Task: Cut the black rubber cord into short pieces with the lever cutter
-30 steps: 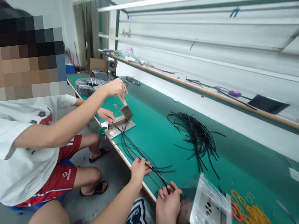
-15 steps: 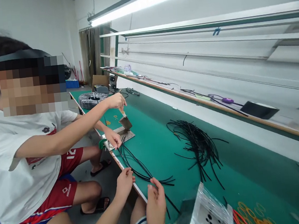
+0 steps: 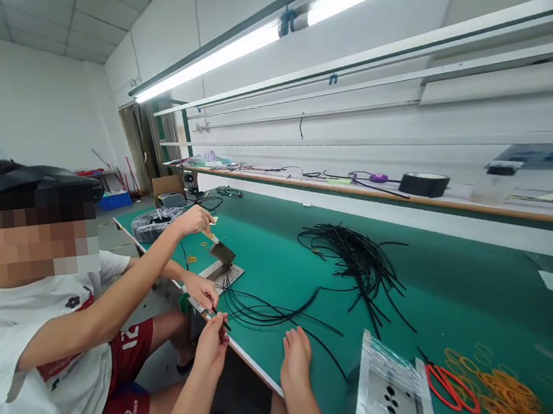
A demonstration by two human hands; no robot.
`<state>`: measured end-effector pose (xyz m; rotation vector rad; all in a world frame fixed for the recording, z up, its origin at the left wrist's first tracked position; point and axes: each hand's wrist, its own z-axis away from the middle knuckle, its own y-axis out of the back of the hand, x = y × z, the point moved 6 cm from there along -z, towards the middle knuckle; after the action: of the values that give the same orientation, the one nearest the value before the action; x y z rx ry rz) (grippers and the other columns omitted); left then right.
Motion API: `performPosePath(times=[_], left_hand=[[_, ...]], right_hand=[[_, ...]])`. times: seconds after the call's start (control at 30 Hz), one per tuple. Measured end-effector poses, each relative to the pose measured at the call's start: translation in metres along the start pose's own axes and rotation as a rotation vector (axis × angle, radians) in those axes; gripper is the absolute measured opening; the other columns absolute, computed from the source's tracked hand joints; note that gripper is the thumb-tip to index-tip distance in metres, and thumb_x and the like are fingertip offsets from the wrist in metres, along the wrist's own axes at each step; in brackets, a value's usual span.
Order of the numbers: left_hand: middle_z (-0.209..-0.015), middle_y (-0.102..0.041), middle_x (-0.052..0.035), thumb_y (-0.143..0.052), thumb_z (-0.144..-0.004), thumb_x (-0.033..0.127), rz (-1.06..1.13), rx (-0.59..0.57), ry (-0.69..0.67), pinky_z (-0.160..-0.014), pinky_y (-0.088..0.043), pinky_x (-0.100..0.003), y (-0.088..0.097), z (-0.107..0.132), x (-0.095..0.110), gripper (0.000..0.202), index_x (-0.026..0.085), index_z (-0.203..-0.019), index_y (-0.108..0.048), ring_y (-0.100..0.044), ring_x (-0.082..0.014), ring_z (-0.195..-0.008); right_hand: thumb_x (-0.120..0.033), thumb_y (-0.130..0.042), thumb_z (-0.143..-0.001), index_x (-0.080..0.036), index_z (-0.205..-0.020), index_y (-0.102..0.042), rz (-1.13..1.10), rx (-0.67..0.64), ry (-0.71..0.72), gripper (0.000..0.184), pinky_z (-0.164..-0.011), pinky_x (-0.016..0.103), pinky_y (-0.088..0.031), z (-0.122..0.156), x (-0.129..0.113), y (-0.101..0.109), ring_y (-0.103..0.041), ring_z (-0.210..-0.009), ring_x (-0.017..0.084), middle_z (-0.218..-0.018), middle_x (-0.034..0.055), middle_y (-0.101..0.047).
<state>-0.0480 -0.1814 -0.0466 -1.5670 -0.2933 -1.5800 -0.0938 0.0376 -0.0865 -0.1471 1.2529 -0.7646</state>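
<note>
My left hand [image 3: 212,343] pinches the ends of several black cables [image 3: 267,310] at the near edge of the green bench [image 3: 283,265]. Right beside it, another person's hand [image 3: 201,290] holds the same cable ends. My right hand [image 3: 296,358] rests on the bench with its fingers stretched flat, holding nothing. The cables curve across the mat from a small metal cutter [image 3: 220,264], whose lever the other person's raised hand [image 3: 194,221] grips.
A loose pile of black cables [image 3: 356,264] lies mid-bench. Near me are a clear plastic bag [image 3: 392,389], red-handled scissors [image 3: 448,386] and yellow rubber bands [image 3: 498,388]. A tape roll [image 3: 423,184] sits on the wooden shelf. The other person sits at the left.
The view has tilted up. My left hand moved left to the cable ends by the other person's hand. My right hand let go and now lies flat.
</note>
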Motion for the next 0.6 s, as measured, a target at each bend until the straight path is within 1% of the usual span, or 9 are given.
performPosePath(times=[0.03,0.07,0.13,0.2,0.27,0.33,0.43,0.5,0.6], left_hand=[[-0.055,-0.06,0.0032,-0.063,-0.08,0.017,0.031,-0.017,0.084,-0.044,-0.04,-0.018,-0.002,0.006,-0.009,0.011,0.019,-0.07,-0.068,-0.051,-0.008,-0.044],[-0.055,-0.06,0.0035,-0.065,-0.079,0.018,0.069,-0.04,0.163,-0.043,-0.039,-0.017,-0.006,0.015,-0.018,0.009,0.02,-0.071,-0.069,-0.05,-0.0077,-0.044],[-0.055,-0.06,0.0031,-0.067,-0.078,0.023,0.129,-0.099,0.27,-0.042,-0.038,-0.018,-0.017,0.038,-0.035,0.006,0.021,-0.074,-0.071,-0.052,-0.0094,-0.045],[-0.057,-0.061,0.0017,-0.069,-0.077,0.026,0.167,-0.157,0.352,-0.044,-0.042,-0.02,-0.03,0.064,-0.049,0.006,0.021,-0.075,-0.072,-0.058,-0.0133,-0.051],[-0.061,-0.064,-0.0001,-0.074,-0.073,0.026,0.195,-0.187,0.389,-0.05,-0.047,-0.023,-0.041,0.086,-0.056,0.008,0.019,-0.074,-0.072,-0.063,-0.016,-0.058],[-0.069,-0.066,-0.0014,-0.081,-0.064,0.029,0.207,-0.187,0.357,-0.052,-0.047,-0.021,-0.046,0.097,-0.055,0.02,0.017,-0.077,-0.07,-0.061,-0.0131,-0.06],[-0.076,-0.063,0.0004,-0.087,-0.055,0.038,0.205,-0.145,0.255,-0.047,-0.04,-0.016,-0.044,0.092,-0.039,0.045,0.018,-0.09,-0.067,-0.052,-0.006,-0.055],[-0.076,-0.06,0.0017,-0.087,-0.055,0.04,0.213,-0.152,0.202,-0.047,-0.038,-0.015,-0.044,0.082,-0.026,0.048,0.018,-0.091,-0.064,-0.048,-0.0038,-0.053],[-0.077,-0.059,0.0012,-0.087,-0.057,0.04,0.206,-0.247,0.195,-0.048,-0.038,-0.015,-0.052,0.072,-0.015,0.044,0.015,-0.082,-0.06,-0.047,-0.0031,-0.054]], right_hand=[[-0.044,-0.066,-0.064,-0.021,-0.097,-0.056,0.026,-0.013,0.006,0.042,-0.08,0.03,-0.048,0.009,0.002,-0.001,-0.059,-0.093,0.016,-0.101,0.0041,-0.061],[-0.045,-0.067,-0.065,-0.02,-0.097,-0.057,0.069,-0.068,0.005,0.042,-0.075,0.03,-0.049,0.02,0.005,-0.003,-0.059,-0.087,0.016,-0.096,0.0036,-0.062],[-0.051,-0.068,-0.067,-0.019,-0.095,-0.06,0.169,-0.255,0.009,0.043,-0.065,0.029,-0.048,0.044,0.014,-0.012,-0.059,-0.075,0.016,-0.087,0.0034,-0.064],[-0.054,-0.068,-0.069,-0.018,-0.092,-0.061,0.238,-0.396,0.063,0.043,-0.064,0.03,-0.048,0.063,0.017,-0.018,-0.059,-0.072,0.016,-0.083,0.0036,-0.065],[-0.054,-0.067,-0.07,-0.019,-0.086,-0.06,0.265,-0.409,0.124,0.04,-0.067,0.031,-0.048,0.07,0.014,-0.014,-0.059,-0.072,0.017,-0.08,0.0033,-0.065],[-0.056,-0.065,-0.072,-0.019,-0.08,-0.058,0.284,-0.389,0.139,0.038,-0.065,0.031,-0.047,0.068,0.009,-0.006,-0.057,-0.067,0.016,-0.074,0.002,-0.063],[-0.058,-0.065,-0.071,-0.019,-0.076,-0.056,0.256,-0.351,0.121,0.041,-0.057,0.028,-0.042,0.062,-0.002,0.01,-0.05,-0.058,0.013,-0.065,-0.0014,-0.058],[-0.058,-0.069,-0.067,-0.018,-0.075,-0.056,0.199,-0.309,0.1,0.042,-0.054,0.026,-0.039,0.062,-0.011,0.021,-0.047,-0.055,0.011,-0.064,-0.0024,-0.057],[-0.054,-0.075,-0.061,-0.018,-0.074,-0.056,0.045,-0.274,0.013,0.044,-0.054,0.023,-0.038,0.066,-0.021,0.03,-0.045,-0.054,0.008,-0.063,-0.0034,-0.057]])
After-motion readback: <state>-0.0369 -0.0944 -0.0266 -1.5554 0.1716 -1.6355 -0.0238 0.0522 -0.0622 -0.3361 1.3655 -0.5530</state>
